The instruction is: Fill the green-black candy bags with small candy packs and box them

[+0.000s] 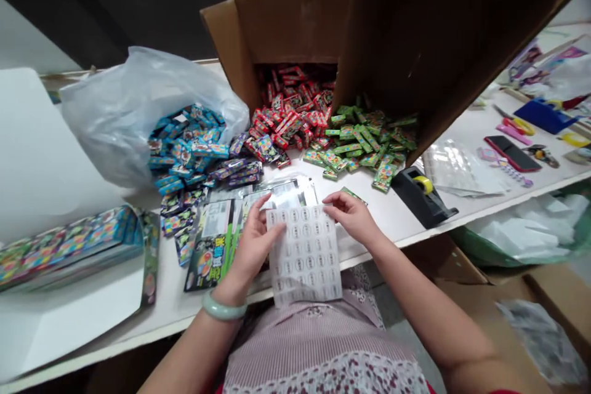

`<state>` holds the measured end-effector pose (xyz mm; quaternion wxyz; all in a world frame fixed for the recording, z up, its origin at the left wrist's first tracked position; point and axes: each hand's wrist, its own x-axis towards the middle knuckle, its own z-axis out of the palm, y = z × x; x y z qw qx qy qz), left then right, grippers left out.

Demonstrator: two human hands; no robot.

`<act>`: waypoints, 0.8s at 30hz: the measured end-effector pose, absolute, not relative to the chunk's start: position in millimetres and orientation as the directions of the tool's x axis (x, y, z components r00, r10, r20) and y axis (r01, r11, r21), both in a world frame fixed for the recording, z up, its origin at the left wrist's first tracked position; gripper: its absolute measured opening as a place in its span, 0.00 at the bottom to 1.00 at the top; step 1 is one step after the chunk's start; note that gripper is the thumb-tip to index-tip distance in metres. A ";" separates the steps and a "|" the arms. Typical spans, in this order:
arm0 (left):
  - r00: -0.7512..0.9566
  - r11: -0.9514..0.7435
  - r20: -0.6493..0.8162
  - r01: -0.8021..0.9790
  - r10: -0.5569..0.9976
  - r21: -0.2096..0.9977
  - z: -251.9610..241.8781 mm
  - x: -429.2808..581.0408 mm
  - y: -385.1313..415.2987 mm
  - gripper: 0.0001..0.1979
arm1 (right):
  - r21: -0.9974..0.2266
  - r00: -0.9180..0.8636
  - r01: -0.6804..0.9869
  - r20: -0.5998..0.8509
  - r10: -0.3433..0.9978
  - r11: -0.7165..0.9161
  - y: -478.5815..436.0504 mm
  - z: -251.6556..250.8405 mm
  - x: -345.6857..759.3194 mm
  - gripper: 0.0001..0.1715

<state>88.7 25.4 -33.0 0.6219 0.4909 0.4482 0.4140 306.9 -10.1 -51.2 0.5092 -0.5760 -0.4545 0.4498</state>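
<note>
Sheet of round printed stickers (305, 255) pinched near its top corners, fingers of left hand (252, 246) and right hand (353, 215) grasping it, apparently to keep it taut, over card-backed packs (207, 252) on white table (383, 212). Red packets (289, 120), green packets (360, 148), blue packets (184, 148) heaped separately, seemingly sorted by colour, before cardboard carton (286, 24)

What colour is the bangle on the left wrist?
The bangle is pale green, as the head view shows.
</note>
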 end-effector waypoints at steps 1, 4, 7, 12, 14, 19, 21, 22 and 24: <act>0.239 0.109 -0.104 -0.007 0.966 0.994 -34.1 86.8 27.6 0.28 | -0.993 0.178 0.081 -0.067 0.982 -0.083 -11.3 -52.7 304.1 0.12; 0.242 0.031 -0.080 0.201 0.967 0.979 -35.0 82.1 32.9 0.12 | -0.976 0.182 0.202 -0.050 0.982 -0.087 -16.1 -52.5 302.5 0.11; 0.296 0.155 -0.218 0.222 0.930 0.963 -36.3 78.7 34.5 0.11 | -0.931 0.180 0.358 -0.014 0.983 -0.079 -19.4 -48.2 306.4 0.07; 0.384 -0.005 -0.127 0.323 0.914 0.946 -30.8 77.5 34.0 0.09 | -0.968 0.108 0.173 -0.167 0.980 -0.184 -22.7 -42.3 306.9 0.09; 0.400 -0.329 0.159 0.404 0.903 0.854 -22.5 82.2 33.8 0.10 | -0.972 0.098 0.140 -0.179 0.979 -0.191 -23.9 -40.7 304.3 0.10; 0.636 -0.592 0.264 0.380 0.725 0.711 -9.2 102.2 33.7 0.06 | -0.976 0.102 0.173 -0.119 0.988 -0.135 -28.9 -36.0 299.5 0.11; 0.643 -0.474 0.162 0.349 0.749 0.809 -11.1 107.3 34.3 0.05 | -0.978 0.101 0.164 -0.117 0.988 -0.132 -31.7 -35.0 300.1 0.11; 0.642 -0.380 0.093 0.326 0.761 0.866 -12.6 108.8 34.7 0.06 | -0.979 0.092 0.149 -0.123 0.988 -0.136 -33.0 -34.9 300.8 0.11; 0.641 -0.182 -0.051 0.291 0.766 0.939 -15.1 110.2 35.4 0.07 | -0.984 0.066 0.110 -0.131 0.989 -0.138 -35.0 -35.8 302.2 0.10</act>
